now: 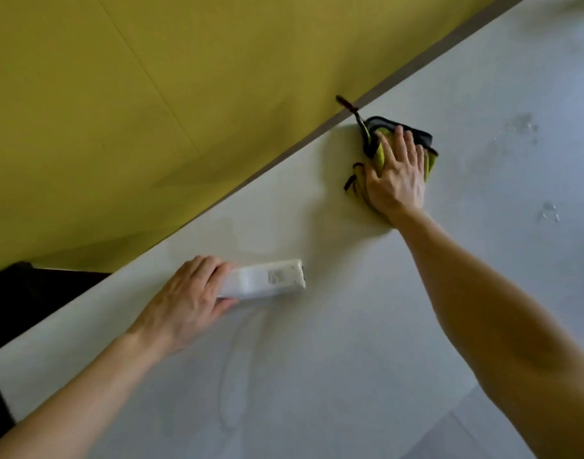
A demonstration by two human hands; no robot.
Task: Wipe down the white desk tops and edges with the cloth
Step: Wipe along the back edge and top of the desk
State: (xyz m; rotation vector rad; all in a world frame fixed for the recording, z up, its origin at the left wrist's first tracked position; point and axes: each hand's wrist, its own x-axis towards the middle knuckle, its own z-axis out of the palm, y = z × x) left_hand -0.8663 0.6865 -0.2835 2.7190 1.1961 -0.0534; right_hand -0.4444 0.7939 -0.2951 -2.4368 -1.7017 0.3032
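Top-wiping in hand: right hand (395, 173), fingers flat, presses cloth (380, 155) on desk (350, 359) near its far edge, left hand (184, 303) grips white device (267, 279) nearby; next prob. needs sweep twd droplets (522, 127) at right.

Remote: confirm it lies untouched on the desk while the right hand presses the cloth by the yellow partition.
Not untouched: the head view shows the left hand gripping the remote on the desk; the right hand presses the cloth by the yellow partition.
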